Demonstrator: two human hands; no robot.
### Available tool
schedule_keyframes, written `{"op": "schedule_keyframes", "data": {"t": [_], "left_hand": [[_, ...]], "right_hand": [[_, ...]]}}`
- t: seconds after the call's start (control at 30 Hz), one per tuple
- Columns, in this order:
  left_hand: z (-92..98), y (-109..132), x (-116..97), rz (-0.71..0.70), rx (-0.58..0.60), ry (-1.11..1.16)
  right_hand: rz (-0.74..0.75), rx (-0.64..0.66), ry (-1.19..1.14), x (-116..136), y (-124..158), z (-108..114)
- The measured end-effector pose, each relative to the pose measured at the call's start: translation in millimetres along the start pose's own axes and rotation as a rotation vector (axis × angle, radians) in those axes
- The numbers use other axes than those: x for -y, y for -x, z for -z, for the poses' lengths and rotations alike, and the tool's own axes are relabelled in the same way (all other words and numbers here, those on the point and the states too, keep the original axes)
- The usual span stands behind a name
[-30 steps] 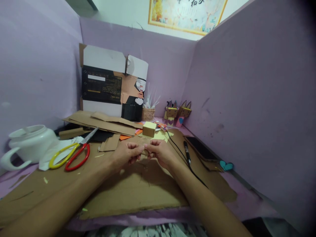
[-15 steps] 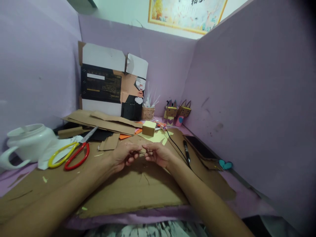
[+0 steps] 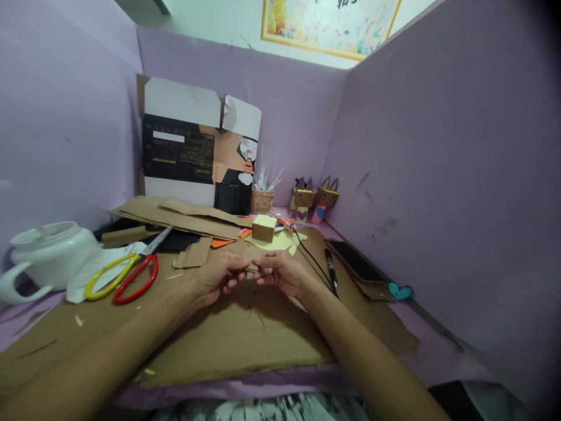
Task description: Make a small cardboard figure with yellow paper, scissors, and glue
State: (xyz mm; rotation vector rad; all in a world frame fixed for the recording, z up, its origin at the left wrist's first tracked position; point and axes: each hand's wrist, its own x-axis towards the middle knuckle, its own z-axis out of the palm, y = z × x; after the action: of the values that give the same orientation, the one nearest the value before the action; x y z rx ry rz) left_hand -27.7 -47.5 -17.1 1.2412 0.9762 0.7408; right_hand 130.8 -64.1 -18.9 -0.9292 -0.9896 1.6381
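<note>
A small piece of brown cardboard [image 3: 251, 269] spans the gap between my two hands, most of it covered by fingers. My left hand [image 3: 221, 273] pinches one end with thumb and fingers, and my right hand [image 3: 279, 272] pinches the other. Both are held above the large cardboard sheet [image 3: 245, 345] on the table. Just beyond the hands sits a small cardboard box [image 3: 264, 228] with a yellow top, on scraps of yellow paper [image 3: 287, 240]. Left of my left hand lies a folded cardboard scrap [image 3: 193, 254].
Scissors [image 3: 138, 263] with yellow and red handles and a white teapot [image 3: 52, 254] are at left. Cardboard strips [image 3: 184, 216] lie behind. A pen [image 3: 331, 270], phone [image 3: 357, 262] and cable are at right. Two cardboard figures [image 3: 302, 202] stand by the purple wall [image 3: 429, 164].
Both hands keep their pinch on the cardboard piece, with only a slight shift of the fingers. The whole view has moved very slightly.
</note>
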Motion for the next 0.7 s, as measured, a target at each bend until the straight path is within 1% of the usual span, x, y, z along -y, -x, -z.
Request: {"op": "schedule_keyframes", "data": {"t": [0.33, 0.53, 0.7], "left_hand": [[-0.7, 0.7, 0.5, -0.026, 0.007, -0.015], [0.9, -0.2, 2.2, -0.056, 0.020, -0.034], [0.0, 0.7, 2.2, -0.066, 0.030, -0.029]], "right_hand": [[0.032, 0.041, 0.036, -3.0, -1.3, 3.6], [0.054, 0.017, 0.027, -1.9, 0.0, 0.8], [0.037, 0.017, 0.036, -1.6, 0.3, 1.0]]}}
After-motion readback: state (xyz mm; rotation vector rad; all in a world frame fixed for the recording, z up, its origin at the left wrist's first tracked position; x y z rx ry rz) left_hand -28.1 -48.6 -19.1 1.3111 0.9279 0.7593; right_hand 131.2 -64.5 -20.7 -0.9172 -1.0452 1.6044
